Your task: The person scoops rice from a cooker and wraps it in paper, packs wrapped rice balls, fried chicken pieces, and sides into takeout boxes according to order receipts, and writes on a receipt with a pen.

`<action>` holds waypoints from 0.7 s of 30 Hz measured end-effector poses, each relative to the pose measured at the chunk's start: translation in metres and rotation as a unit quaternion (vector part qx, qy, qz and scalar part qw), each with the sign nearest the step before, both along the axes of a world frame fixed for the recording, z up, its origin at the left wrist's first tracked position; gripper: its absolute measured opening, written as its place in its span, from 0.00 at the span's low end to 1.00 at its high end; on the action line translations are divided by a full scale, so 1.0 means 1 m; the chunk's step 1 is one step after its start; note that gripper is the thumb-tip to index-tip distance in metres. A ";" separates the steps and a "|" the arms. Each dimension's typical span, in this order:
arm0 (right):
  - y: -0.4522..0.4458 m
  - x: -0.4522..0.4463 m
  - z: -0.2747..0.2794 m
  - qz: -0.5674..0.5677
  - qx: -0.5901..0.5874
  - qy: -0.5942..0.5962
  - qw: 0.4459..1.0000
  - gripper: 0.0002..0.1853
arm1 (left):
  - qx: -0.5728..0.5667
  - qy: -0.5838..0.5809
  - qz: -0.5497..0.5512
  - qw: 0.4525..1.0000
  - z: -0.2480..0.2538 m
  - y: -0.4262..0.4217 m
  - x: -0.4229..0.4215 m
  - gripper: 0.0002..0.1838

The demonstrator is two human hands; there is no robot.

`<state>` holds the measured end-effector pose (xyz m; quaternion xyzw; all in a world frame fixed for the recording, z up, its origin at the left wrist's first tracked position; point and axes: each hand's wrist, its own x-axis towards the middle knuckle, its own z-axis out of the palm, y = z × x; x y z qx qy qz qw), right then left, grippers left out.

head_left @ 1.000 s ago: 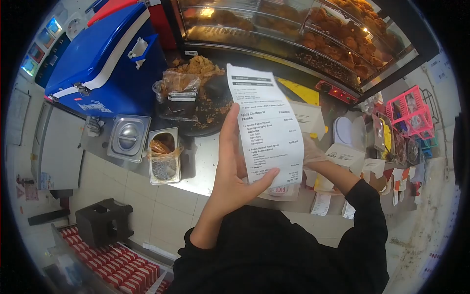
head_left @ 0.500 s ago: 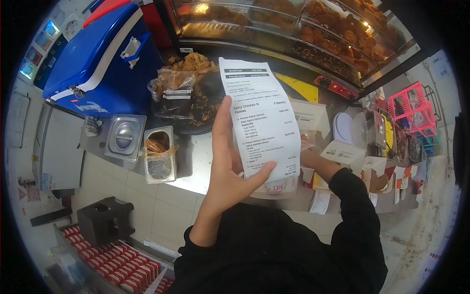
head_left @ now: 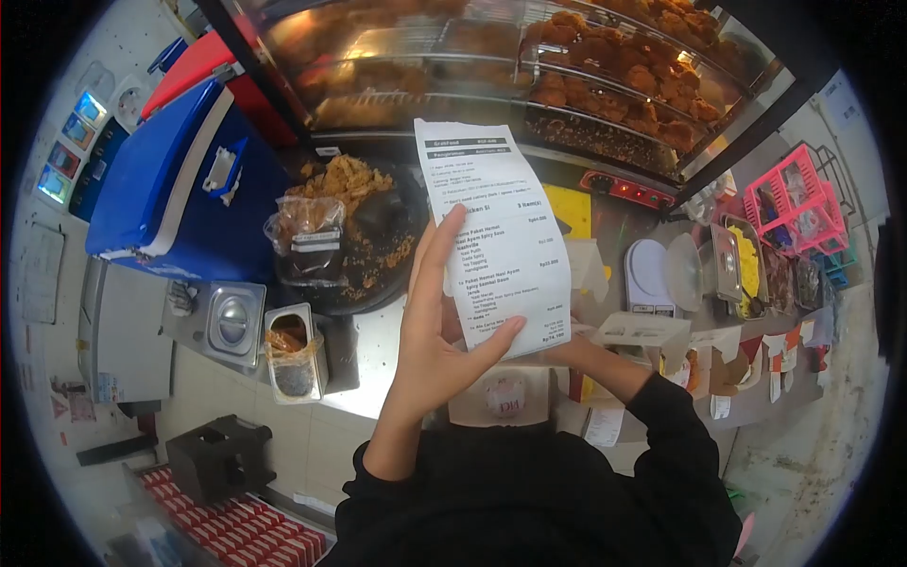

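A long printed receipt (head_left: 510,265) is held up in front of me, its text facing me. My left hand (head_left: 430,335) grips it from the left edge, thumb across the lower front and fingers at the side and behind. My right hand (head_left: 578,352) reaches in behind the receipt's lower right; its fingers are hidden by the paper. Below the receipt stands a paper box (head_left: 505,397) with a pink round print. An open-lidded food box (head_left: 644,331) is near my right wrist, and a paper slip (head_left: 603,427) hangs at the counter's edge below it.
A heated cabinet of fried chicken (head_left: 624,76) spans the back. Left are a blue cooler (head_left: 165,180), a dark round tray (head_left: 383,274) with crumbs and a bagged dark sauce (head_left: 312,255), and a steel container (head_left: 295,364). Right: white scale (head_left: 650,274), pink basket (head_left: 795,203).
My view has shifted, so the counter appears lower. The receipt stays in my left hand, with the index finger now over its front. My right hand has moved left, further behind the paper.
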<state>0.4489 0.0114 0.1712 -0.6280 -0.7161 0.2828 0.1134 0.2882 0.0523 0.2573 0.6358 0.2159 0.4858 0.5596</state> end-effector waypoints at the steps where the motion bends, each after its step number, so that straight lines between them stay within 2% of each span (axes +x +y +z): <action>1: 0.001 0.006 0.010 0.002 -0.006 0.007 1.000 0.30 | 0.005 0.000 -0.003 1.000 0.001 0.003 0.005 0.47; 4: 0.010 0.046 0.040 0.040 -0.028 -0.022 0.999 0.30 | -0.004 -0.020 -0.015 1.000 0.001 0.012 0.015 0.41; 5: 0.019 0.073 0.037 0.099 -0.032 -0.091 0.990 0.27 | -0.005 0.004 -0.009 1.000 0.000 0.015 0.019 0.39; 7: 0.032 0.120 0.076 0.020 0.075 -0.125 0.989 0.21 | 0.006 0.037 0.006 0.999 -0.004 0.021 0.028 0.35; 8: 0.046 0.143 0.094 -0.064 0.092 -0.175 0.978 0.21 | 0.017 0.048 0.020 0.998 -0.006 0.022 0.032 0.34; 9: 0.063 0.167 0.110 -0.142 0.106 -0.221 0.959 0.20 | -0.037 0.038 0.046 0.998 -0.009 0.020 0.036 0.36; 10: 0.083 0.191 0.124 -0.223 0.165 -0.251 0.928 0.16 | -0.054 0.036 0.051 0.997 -0.011 0.021 0.039 0.37; 11: 0.095 0.205 0.135 -0.316 0.242 -0.229 0.888 0.15 | -0.059 0.034 0.058 0.996 -0.013 0.023 0.043 0.38; 13: 0.133 0.265 0.122 -0.360 0.324 -0.265 0.834 0.20 | -0.065 0.031 0.066 0.995 -0.017 0.027 0.048 0.39; 14: 0.146 0.279 0.123 -0.362 0.326 -0.265 0.832 0.20 | -0.069 0.038 0.058 0.995 -0.019 0.031 0.050 0.38; 16: 0.170 0.293 0.119 -0.419 0.242 -0.277 0.830 0.23 | -0.075 0.049 0.049 0.995 -0.022 0.035 0.053 0.38; 18: 0.193 0.295 0.109 -0.461 0.201 -0.237 0.831 0.27 | -0.088 0.057 0.069 0.992 -0.025 0.039 0.057 0.39; 20: 0.209 0.296 0.101 -0.408 0.172 -0.396 0.804 0.25 | -0.089 0.066 0.081 0.991 -0.025 0.041 0.059 0.39; 21: 0.217 0.290 0.100 -0.406 0.171 -0.395 0.806 0.25 | -0.091 0.074 0.091 0.989 -0.026 0.042 0.060 0.39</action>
